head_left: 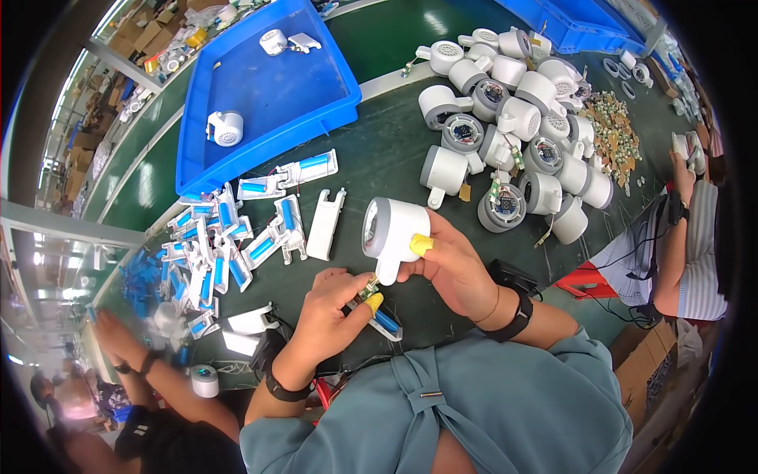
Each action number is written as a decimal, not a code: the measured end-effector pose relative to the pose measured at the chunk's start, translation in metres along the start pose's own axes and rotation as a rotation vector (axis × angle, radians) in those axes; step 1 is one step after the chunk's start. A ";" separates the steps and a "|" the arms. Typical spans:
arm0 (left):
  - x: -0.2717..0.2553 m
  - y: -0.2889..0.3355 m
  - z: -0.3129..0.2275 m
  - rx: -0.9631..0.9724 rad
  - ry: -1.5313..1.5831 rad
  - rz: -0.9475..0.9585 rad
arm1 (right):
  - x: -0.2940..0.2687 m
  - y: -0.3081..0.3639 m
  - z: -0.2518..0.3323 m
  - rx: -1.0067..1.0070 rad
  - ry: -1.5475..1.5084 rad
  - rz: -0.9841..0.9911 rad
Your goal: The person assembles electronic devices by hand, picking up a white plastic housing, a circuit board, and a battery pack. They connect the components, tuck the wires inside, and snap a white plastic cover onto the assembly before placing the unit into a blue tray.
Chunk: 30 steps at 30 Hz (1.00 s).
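At centre frame I see my right hand point(450, 265) wrapped around a white and grey round fan housing point(392, 231), its fingers closed on the body and a yellow cot on the thumb pressed against the side. The housing's short stem points down toward my left hand point(335, 304). That hand is closed on a small handle piece with a blue battery cell point(384, 322), pinched between a yellow-capped finger and the thumb, just under the stem; a small circuit bit sits where the two meet, too small to make out.

Both hands hover just above the dark green bench point(379, 158). Left of centre lies a heap of white handle halves with blue cells point(217, 245), and one bare white handle shell point(325, 225) rests just beside the housing. At upper left a blue tray point(316, 95) holds a couple of white fan parts. At upper right a pile of fan housings point(513, 134) is crowded together. Another person's arm point(679, 229) reaches in at the right edge, and another's hand point(118, 336) at lower left.
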<state>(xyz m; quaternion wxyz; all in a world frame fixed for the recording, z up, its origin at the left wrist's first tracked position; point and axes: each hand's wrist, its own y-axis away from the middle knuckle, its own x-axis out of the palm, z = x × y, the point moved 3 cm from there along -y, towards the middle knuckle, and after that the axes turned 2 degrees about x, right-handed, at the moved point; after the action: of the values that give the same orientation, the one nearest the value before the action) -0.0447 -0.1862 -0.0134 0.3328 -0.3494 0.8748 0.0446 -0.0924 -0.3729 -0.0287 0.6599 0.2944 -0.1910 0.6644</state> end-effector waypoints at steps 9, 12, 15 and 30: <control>-0.004 0.006 -0.009 0.075 -0.134 -0.032 | 0.000 0.004 -0.010 0.089 -0.175 0.101; -0.001 0.003 -0.012 0.074 -0.117 -0.049 | -0.009 0.001 -0.017 0.066 -0.255 0.111; -0.002 0.003 -0.016 0.061 -0.094 -0.065 | -0.008 -0.001 -0.020 0.099 -0.295 0.143; 0.007 0.009 -0.005 -0.006 -0.038 -0.027 | 0.024 0.009 0.004 -0.368 0.673 -0.085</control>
<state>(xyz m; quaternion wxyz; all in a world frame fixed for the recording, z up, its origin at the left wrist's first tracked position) -0.0569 -0.1847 -0.0154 0.3488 -0.3610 0.8635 0.0493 -0.1002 -0.3578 -0.0095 0.7544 -0.0557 -0.0675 0.6505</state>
